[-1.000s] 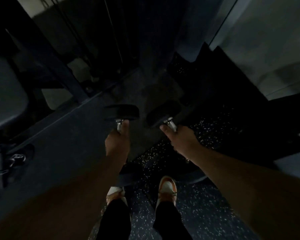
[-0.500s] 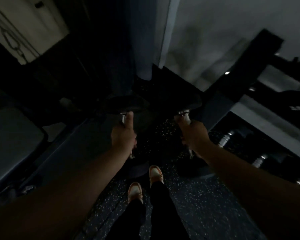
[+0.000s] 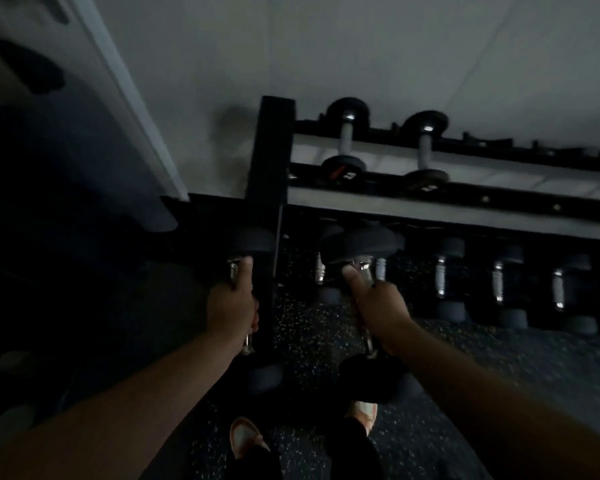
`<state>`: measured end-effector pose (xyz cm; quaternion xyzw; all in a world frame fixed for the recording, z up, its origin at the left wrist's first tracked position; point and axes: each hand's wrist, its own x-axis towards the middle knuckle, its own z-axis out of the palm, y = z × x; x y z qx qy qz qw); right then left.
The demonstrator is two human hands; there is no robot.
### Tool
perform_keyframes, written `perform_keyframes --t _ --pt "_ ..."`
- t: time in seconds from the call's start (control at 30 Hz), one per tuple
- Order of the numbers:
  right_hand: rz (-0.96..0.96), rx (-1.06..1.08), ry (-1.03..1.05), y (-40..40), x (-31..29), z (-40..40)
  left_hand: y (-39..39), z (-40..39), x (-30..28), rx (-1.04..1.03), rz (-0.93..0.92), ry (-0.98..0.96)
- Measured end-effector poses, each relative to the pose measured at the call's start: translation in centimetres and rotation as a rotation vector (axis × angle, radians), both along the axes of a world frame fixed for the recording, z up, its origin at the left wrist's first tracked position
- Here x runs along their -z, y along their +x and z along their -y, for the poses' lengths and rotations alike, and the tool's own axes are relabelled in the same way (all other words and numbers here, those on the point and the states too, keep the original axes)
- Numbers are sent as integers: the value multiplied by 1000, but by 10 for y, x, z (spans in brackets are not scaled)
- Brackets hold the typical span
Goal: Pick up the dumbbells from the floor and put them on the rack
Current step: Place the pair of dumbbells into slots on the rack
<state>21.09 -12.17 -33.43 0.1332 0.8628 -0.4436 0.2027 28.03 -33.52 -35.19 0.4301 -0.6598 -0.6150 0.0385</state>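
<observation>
My left hand (image 3: pixel 232 306) grips the chrome handle of a black dumbbell (image 3: pixel 253 242), held off the floor in front of the rack's black upright post. My right hand (image 3: pixel 378 306) grips the handle of a second black dumbbell (image 3: pixel 362 244), whose rear head hangs above my feet. The dumbbell rack (image 3: pixel 272 161) stands straight ahead against the pale wall. Its top tier holds two small dumbbells (image 3: pixel 345 140). Its lower tier carries a row of several dark dumbbells (image 3: pixel 499 282) with chrome handles to the right of my right hand.
The room is dim. Speckled black rubber flooring (image 3: pixel 305 334) lies under the rack and my shoes (image 3: pixel 245 436). A dark machine frame fills the left side. The top tier's rails run on to the right past the two small dumbbells.
The view has swung right and closer to the rack, which now fills the frame ahead. Both hands still carry their dumbbells, and my feet have stepped forward.
</observation>
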Motion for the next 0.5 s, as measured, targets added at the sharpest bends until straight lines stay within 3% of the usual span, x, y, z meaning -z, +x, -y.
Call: perform_keyframes --t 0.27,0.5 --pt "-10 101 -6 -44 -23 -157 -70 -163 -12 184 1 12" --pt "-29 118 -93 -106 -33 -264 -150 -280 -26 205 -29 102"
